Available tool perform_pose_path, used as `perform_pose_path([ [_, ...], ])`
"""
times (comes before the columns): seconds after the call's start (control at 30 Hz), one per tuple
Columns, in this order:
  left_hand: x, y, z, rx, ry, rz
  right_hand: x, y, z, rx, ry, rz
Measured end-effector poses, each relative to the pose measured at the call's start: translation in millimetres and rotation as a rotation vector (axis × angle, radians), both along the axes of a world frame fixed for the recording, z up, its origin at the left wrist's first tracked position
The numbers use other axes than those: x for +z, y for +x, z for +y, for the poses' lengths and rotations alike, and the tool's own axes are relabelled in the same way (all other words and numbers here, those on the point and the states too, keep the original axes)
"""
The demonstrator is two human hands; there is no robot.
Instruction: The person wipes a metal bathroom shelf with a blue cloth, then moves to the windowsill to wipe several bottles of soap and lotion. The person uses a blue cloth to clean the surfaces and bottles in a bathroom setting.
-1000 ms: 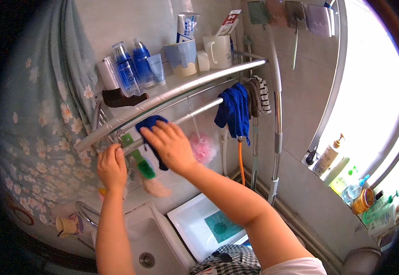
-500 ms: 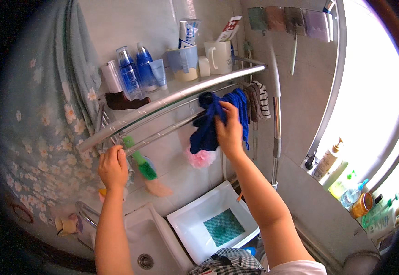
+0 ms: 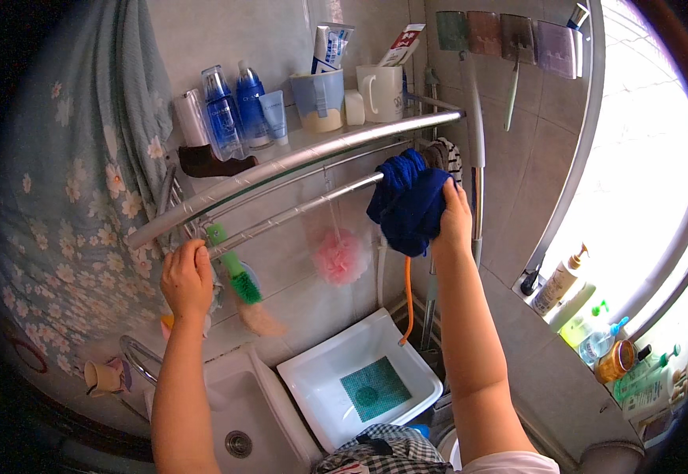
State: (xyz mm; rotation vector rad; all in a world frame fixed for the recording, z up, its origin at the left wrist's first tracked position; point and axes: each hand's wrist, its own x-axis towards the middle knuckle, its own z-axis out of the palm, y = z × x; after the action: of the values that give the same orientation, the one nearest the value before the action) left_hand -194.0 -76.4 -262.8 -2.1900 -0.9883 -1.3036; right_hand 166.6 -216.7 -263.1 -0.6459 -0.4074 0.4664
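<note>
My right hand (image 3: pixel 454 217) grips a dark blue cloth (image 3: pixel 411 209) near the right end of the lower towel rail (image 3: pixel 304 207). The cloth is bunched and hangs down; its folds hide part of the rail and how it is looped there. My left hand (image 3: pixel 187 276) is closed around the left end of that rail, though its fingertips are partly hidden. Beyond the blue cloth, brown and striped cloths (image 3: pixel 447 156) hang on the rack. A pink bath puff (image 3: pixel 340 257) dangles behind the rail, and a green brush (image 3: pixel 241 280) hangs close to my left hand.
Above the rail, a glass shelf (image 3: pixel 297 150) carries blue bottles (image 3: pixel 221 114), a blue cup (image 3: pixel 318 101) and a white mug (image 3: pixel 381 93). Below are a sink (image 3: pixel 241 395) and a white basin (image 3: pixel 304 379). Several bottles (image 3: pixel 557 288) line the right window ledge; a floral curtain (image 3: pixel 83 182) hangs left.
My right hand has moved right along the rail with the blue cloth, which now hangs more bunched. The pink puff has come into full view. My left hand stays at the rail's left end.
</note>
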Motion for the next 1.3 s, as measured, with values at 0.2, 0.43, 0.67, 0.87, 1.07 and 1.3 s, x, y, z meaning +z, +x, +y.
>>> perform_pose_path([
  [0.2,1,4,0,0.002,0.013,0.016,7,-8,14,-0.319,-0.038,-0.711],
  [0.43,0,1,1,0.012,0.007,0.015,26,-31,39,-0.617,-0.304,-1.656],
  [0.67,-3,3,1,-0.012,-0.004,-0.016,47,-15,55,-0.634,-0.434,-1.708],
  [0.87,0,-1,-3,0.028,-0.024,0.002,50,20,60,-0.686,-0.636,-1.605],
  [1.07,0,3,-1,0.013,-0.008,0.012,53,91,52,-0.770,-0.893,-1.530],
  [1.3,0,5,0,-0.001,0.003,-0.017,47,95,62,-0.874,-0.739,-1.550],
])
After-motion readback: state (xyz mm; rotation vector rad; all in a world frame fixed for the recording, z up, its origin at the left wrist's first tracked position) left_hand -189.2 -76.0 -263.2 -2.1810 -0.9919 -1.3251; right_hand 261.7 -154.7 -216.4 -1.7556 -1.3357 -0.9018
